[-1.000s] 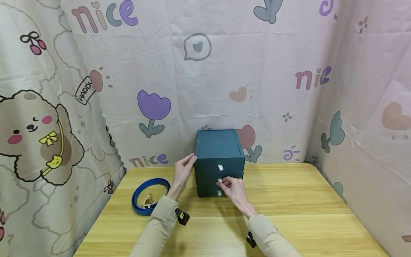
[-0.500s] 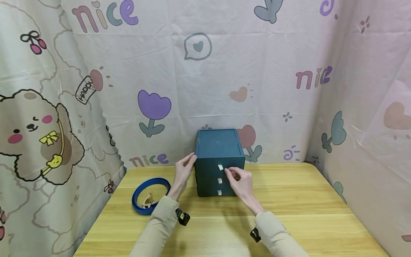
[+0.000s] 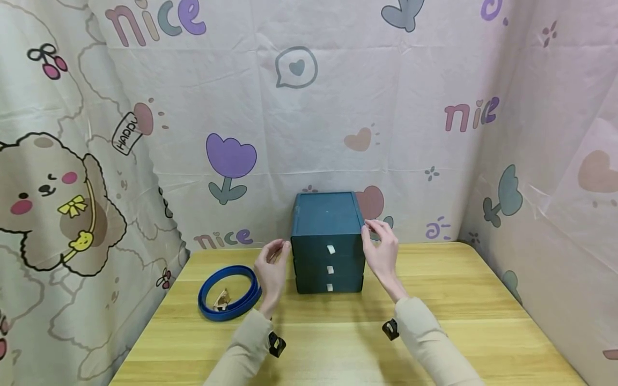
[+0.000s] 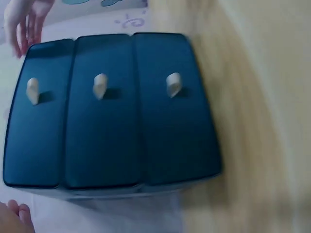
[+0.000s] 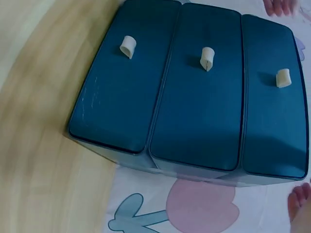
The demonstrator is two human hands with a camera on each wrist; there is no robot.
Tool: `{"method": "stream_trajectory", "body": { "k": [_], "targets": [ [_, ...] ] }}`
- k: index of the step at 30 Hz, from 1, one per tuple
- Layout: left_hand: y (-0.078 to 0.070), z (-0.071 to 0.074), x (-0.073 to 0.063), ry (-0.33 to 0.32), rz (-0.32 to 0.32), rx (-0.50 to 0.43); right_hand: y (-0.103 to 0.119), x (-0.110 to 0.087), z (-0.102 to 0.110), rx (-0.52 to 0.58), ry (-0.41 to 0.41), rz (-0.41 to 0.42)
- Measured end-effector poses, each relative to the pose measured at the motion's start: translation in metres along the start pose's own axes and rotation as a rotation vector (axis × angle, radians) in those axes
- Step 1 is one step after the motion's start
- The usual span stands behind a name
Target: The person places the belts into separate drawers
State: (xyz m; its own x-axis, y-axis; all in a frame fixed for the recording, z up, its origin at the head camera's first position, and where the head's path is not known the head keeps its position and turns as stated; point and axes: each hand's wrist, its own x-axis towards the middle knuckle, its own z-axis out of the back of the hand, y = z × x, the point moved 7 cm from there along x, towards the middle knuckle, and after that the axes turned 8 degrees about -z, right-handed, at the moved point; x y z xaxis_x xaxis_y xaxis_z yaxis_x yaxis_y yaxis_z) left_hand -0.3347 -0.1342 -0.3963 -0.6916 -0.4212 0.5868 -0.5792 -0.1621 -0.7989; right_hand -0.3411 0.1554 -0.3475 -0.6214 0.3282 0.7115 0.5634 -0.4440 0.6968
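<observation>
A dark blue box with three stacked drawers [image 3: 328,262] stands at the back of the table, all its drawers pushed in. Each front carries a small white pull tab [image 5: 207,58]. By the box's left side is my left hand [image 3: 272,271], fingers loosely bent and holding nothing, slightly apart from it. My right hand [image 3: 383,251] is at the top right front edge, its fingertips at or very near the side; whether they touch I cannot tell. In the left wrist view the right hand's fingers [image 4: 26,24] hang loose beside the box's corner.
A coiled blue belt [image 3: 207,308] with a gold buckle [image 3: 222,300] lies left of the box, close to my left forearm. The wooden table [image 3: 458,305] extends to the right. A printed curtain [image 3: 309,123] hangs behind and along both sides.
My right hand has left the middle drawer's tab and moved up and right to the box's right side. My left hand has come off the left edge, slightly down and left.
</observation>
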Motion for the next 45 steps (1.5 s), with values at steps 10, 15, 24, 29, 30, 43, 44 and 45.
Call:
{"method": "stream_trajectory", "body": {
  "k": [10, 15, 24, 29, 30, 43, 44, 45],
  "targets": [
    [0.043, -0.016, -0.048, 0.131, 0.120, 0.090, -0.019, 0.008, -0.009, -0.010, 0.198, -0.291],
    [0.062, -0.028, -0.066, 0.264, 0.178, 0.143, -0.023, 0.009, -0.010, 0.025, 0.248, -0.385],
    [0.085, -0.050, -0.087, 0.404, 0.207, 0.270, -0.025, 0.009, -0.010, 0.036, 0.272, -0.393],
    [0.089, -0.060, -0.091, 0.436, 0.217, 0.290, -0.025, 0.009, -0.010, 0.034, 0.276, -0.382],
    [0.089, -0.061, -0.092, 0.437, 0.209, 0.290, -0.025, 0.009, -0.010, 0.032, 0.277, -0.380],
    [0.096, -0.063, -0.091, 0.389, 0.227, 0.350, -0.024, 0.008, -0.011, 0.031, 0.269, -0.375],
    [0.096, -0.063, -0.091, 0.389, 0.227, 0.346, -0.024, 0.008, -0.011, 0.032, 0.268, -0.374],
    [0.096, -0.063, -0.091, 0.390, 0.228, 0.343, -0.024, 0.008, -0.011, 0.031, 0.269, -0.373]
  ]
}}
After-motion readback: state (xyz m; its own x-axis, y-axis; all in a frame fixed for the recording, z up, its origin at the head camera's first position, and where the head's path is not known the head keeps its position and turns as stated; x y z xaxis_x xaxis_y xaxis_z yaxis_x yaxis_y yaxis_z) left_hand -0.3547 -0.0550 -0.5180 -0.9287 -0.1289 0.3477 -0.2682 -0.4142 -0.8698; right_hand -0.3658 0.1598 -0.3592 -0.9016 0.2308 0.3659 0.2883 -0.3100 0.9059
